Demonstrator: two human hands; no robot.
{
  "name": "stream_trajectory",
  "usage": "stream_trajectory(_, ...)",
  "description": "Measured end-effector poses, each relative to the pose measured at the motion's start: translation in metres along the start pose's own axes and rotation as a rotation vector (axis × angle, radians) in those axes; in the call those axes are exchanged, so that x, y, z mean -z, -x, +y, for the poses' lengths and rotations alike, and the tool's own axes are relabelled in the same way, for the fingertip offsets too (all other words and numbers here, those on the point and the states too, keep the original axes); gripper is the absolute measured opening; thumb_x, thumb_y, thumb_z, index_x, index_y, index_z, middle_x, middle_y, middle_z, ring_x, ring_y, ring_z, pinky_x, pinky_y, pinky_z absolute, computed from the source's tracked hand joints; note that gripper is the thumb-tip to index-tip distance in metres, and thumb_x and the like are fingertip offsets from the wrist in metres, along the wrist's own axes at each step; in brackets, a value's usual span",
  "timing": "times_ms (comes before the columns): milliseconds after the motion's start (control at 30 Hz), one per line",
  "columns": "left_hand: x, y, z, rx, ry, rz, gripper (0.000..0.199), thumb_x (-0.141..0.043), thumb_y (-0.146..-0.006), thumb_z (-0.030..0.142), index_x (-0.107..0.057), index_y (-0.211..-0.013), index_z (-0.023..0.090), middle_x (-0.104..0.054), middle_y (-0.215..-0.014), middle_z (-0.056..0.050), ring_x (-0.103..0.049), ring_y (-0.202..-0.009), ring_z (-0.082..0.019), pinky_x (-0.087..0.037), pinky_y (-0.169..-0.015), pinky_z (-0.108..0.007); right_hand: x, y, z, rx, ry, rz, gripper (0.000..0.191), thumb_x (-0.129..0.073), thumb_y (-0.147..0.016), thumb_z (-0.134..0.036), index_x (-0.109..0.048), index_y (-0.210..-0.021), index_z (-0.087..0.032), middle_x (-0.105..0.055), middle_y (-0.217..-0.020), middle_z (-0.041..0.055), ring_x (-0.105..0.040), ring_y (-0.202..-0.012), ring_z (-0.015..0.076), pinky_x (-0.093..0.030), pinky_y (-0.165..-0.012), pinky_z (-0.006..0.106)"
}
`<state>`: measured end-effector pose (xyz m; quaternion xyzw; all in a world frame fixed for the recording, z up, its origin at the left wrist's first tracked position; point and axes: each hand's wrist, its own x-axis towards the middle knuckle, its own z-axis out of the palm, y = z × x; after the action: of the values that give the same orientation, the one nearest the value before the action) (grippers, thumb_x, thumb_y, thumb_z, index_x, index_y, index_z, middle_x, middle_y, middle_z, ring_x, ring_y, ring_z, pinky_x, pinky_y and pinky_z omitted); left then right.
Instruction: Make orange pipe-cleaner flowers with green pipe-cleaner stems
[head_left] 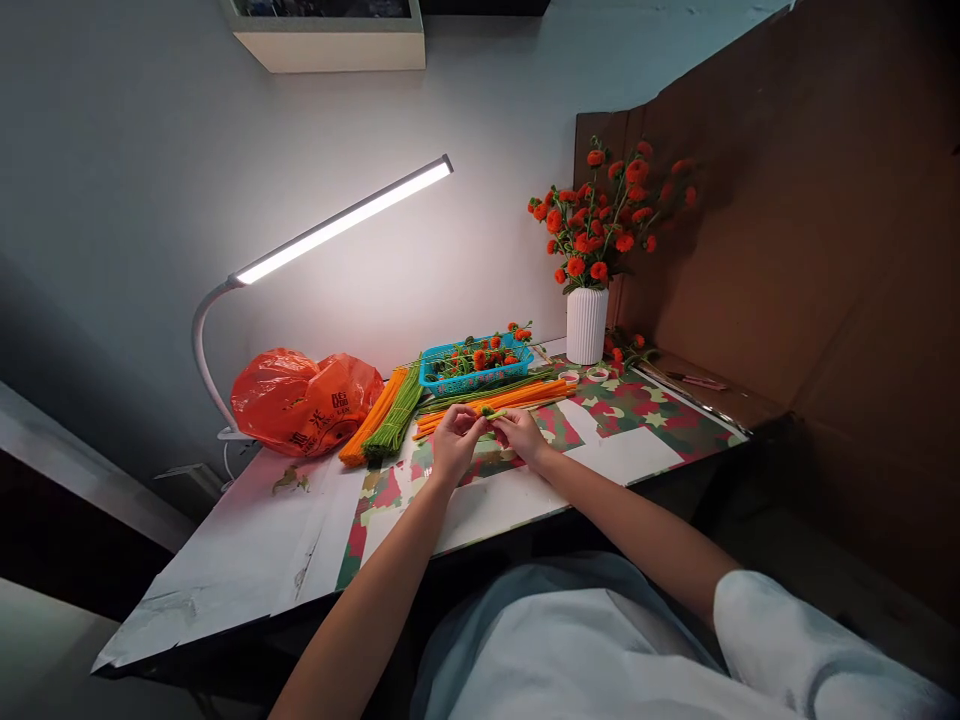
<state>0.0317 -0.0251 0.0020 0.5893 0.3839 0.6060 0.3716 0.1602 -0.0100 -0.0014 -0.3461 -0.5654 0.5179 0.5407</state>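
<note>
Shirt (585, 650), hands (456, 445) (523, 437), green piece (491, 413), black-lettered bag (300, 390)

The table (247, 540) has a worn, pale top with a stained patch near its front left corner. A camouflage-patterned sheet (649, 400), broken by white areas, covers the middle and right. On the left sits a red plastic bag (289, 395), with 2 bundles beside it, orange (367, 425) and green (394, 415). Toward the back lies a blue basket (480, 381); in front of it are loose orange stems (529, 397). Farther right, 2 small rings (592, 379) lie near an upright white ribbed vase (586, 328)
</note>
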Motion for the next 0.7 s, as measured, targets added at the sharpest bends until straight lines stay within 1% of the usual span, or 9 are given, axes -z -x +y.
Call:
stream_trajectory(167,0.000,0.000,0.004,0.008,0.005,0.001,0.035,-0.071,-0.066,0.045,-0.049,-0.077,0.020,-0.062,-0.067,0.002,-0.064,-0.066,-0.015,-0.055,-0.070,-0.033,0.001,0.001,-0.003,-0.009,-0.002,-0.047,0.031,-0.057,-0.065,-0.040,-0.045,-0.045,-0.020,-0.041,-0.042,-0.0048,-0.036,-0.041,0.0077,-0.027,-0.043,0.023)
stream_trajectory(267,0.000,-0.002,0.006,0.058,0.058,0.019,0.036,-0.070,-0.067,0.046,-0.049,-0.080,0.020,-0.063,-0.068,0.002,-0.064,-0.064,-0.014,-0.055,-0.070,-0.034,0.002,0.002,-0.008,0.000,0.005,-0.066,0.027,-0.054,-0.067,-0.036,-0.047,-0.047,-0.019,-0.043,-0.044,-0.0043,-0.038,-0.042,0.0082,-0.028,-0.044,0.023)
stream_trajectory(400,0.001,-0.004,0.007,0.158,0.109,0.012,0.035,-0.068,-0.069,0.046,-0.049,-0.084,0.020,-0.064,-0.072,0.001,-0.066,-0.065,-0.014,-0.056,-0.071,-0.035,0.005,0.002,-0.013,-0.005,-0.011,0.022,0.023,-0.046,-0.070,-0.034,-0.051,-0.053,-0.019,-0.045,-0.048,-0.0034,-0.040,-0.045,0.0095,-0.031,-0.046,0.023)
stream_trajectory(467,0.001,-0.004,0.007,0.180,0.112,-0.006,0.035,-0.067,-0.069,0.046,-0.050,-0.085,0.020,-0.063,-0.073,0.001,-0.066,-0.066,-0.014,-0.057,-0.071,-0.035,0.007,0.003,-0.014,0.007,0.016,0.044,0.021,-0.045,-0.071,-0.033,-0.050,-0.055,-0.019,-0.045,-0.049,-0.0036,-0.040,-0.047,0.0100,-0.032,-0.047,0.023)
stream_trajectory(533,0.001,-0.003,0.008,0.175,0.106,-0.024,0.034,-0.066,-0.070,0.046,-0.051,-0.084,0.020,-0.061,-0.073,0.002,-0.065,-0.066,-0.014,-0.057,-0.071,-0.035,0.008,0.003,-0.014,0.041,0.093,0.027,0.022,-0.045,-0.073,-0.035,-0.048,-0.058,-0.020,-0.044,-0.050,-0.0040,-0.040,-0.048,0.0105,-0.032,-0.048,0.024)
stream_trajectory(700,-0.001,-0.001,0.009,0.082,0.085,-0.065,0.034,-0.073,-0.066,0.041,-0.054,-0.084,0.019,-0.056,-0.067,0.004,-0.060,-0.066,-0.011,-0.056,-0.069,-0.029,0.009,0.008,-0.012,0.239,0.419,0.009,0.023,-0.047,-0.078,-0.035,-0.046,-0.061,-0.020,-0.044,-0.054,-0.0041,-0.042,-0.054,0.0115,-0.031,-0.053,0.024)
